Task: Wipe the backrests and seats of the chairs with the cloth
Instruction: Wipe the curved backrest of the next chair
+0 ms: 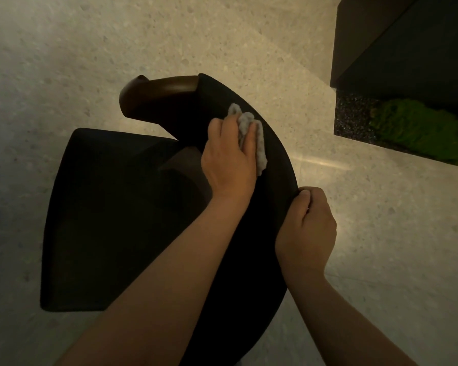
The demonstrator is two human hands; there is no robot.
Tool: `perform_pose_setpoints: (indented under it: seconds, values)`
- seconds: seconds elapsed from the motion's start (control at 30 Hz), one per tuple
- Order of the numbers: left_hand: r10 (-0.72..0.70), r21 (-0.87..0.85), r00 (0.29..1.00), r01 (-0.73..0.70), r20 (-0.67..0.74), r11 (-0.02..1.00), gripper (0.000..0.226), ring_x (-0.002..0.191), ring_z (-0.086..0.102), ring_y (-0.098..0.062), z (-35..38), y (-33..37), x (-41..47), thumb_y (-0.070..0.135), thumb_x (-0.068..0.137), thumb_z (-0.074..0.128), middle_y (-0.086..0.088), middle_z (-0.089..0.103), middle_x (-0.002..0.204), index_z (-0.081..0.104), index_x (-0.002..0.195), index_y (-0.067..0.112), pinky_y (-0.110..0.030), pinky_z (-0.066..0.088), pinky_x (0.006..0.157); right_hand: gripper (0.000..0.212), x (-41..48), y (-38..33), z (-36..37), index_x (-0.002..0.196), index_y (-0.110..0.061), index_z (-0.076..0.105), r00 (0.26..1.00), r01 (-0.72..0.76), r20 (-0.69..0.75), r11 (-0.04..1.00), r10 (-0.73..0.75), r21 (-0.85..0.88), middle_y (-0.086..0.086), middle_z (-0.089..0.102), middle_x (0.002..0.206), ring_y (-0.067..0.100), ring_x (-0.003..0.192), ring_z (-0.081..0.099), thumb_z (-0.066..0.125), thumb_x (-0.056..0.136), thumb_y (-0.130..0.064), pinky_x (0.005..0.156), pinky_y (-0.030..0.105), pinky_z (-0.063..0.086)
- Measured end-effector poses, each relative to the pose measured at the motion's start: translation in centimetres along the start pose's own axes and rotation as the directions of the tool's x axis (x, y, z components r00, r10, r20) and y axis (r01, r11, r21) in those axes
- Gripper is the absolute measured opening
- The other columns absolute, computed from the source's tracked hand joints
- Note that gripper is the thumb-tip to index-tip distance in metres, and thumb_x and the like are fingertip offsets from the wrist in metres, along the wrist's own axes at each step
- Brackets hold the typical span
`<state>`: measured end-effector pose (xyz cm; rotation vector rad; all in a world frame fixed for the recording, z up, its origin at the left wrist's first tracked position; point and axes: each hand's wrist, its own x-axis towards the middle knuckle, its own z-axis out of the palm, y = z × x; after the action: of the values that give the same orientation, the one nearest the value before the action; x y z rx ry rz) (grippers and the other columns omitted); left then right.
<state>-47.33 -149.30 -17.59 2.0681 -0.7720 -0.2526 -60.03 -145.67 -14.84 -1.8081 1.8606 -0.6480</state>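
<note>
I look down on a dark chair with a black seat (111, 220) and a curved black backrest (275, 165) that ends in a brown wooden armrest (156, 91). A crumpled grey cloth (259, 143) lies against the upper part of the backrest. My left hand (230, 157) holds the cloth and presses it onto the backrest, fingers curled over it. My right hand (307, 231) grips the outer top edge of the backrest, lower down the curve, thumb on the rim.
Pale speckled stone floor (117, 35) surrounds the chair. At the upper right stands a dark cabinet or planter block (407, 48), with green moss (421, 128) and dark gravel at its base.
</note>
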Motion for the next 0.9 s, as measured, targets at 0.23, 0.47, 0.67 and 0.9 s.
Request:
perform_pose_setpoints:
  seconds: [0.23, 0.47, 0.67, 0.9]
  values:
    - [-0.144, -0.05, 0.99, 0.144, -0.01, 0.988, 0.032, 0.08, 0.054, -0.008, 0.5, -3.3, -1.8, 0.041, 0.1, 0.039, 0.003, 0.05, 0.102, 0.055, 0.103, 0.014, -0.027, 0.048, 0.067, 0.028, 0.1, 0.2, 0.1, 0.085, -0.022, 0.051, 1.0, -0.004, -0.008, 1.0, 0.004, 0.007, -0.014, 0.048, 0.067, 0.004, 0.059, 0.048, 0.028, 0.098, -0.031, 0.055, 0.02, 0.033]
    - [-0.249, -0.062, 0.968, 0.25, 0.023, 0.966, 0.035, 0.083, 0.052, -0.011, 0.7, -4.3, -2.6, 0.046, 0.102, 0.032, 0.006, 0.042, 0.103, 0.05, 0.109, 0.017, -0.032, 0.048, 0.072, 0.03, 0.1, 0.1, 0.0, 0.086, -0.021, 0.054, 1.0, -0.003, -0.004, 0.999, 0.003, 0.038, -0.011, 0.049, 0.065, 0.006, 0.058, 0.047, 0.028, 0.097, -0.031, 0.054, 0.021, 0.032]
    - [-0.284, -0.087, 0.959, 0.285, 0.024, 0.955, 0.036, 0.086, 0.053, -0.015, 1.7, -3.7, -3.2, 0.042, 0.103, 0.032, 0.003, 0.039, 0.106, 0.046, 0.119, 0.013, -0.034, 0.05, 0.072, 0.029, 0.1, 0.1, 0.0, 0.085, -0.022, 0.053, 1.0, -0.007, -0.005, 0.999, 0.007, 0.047, -0.01, 0.05, 0.066, 0.006, 0.058, 0.048, 0.029, 0.097, -0.032, 0.055, 0.023, 0.034]
    - [-0.264, -0.222, 0.956, 0.286, 0.126, 0.932, 0.025, 0.082, 0.052, 0.009, 2.5, -7.0, -2.6, 0.034, 0.104, 0.034, 0.005, 0.044, 0.106, 0.048, 0.113, 0.015, -0.007, 0.043, 0.06, 0.031, 0.2, 0.3, 0.0, 0.085, -0.02, 0.053, 1.0, -0.009, 0.009, 0.999, 0.008, 0.053, -0.01, 0.047, 0.064, 0.005, 0.056, 0.045, 0.028, 0.097, -0.033, 0.053, 0.02, 0.03]
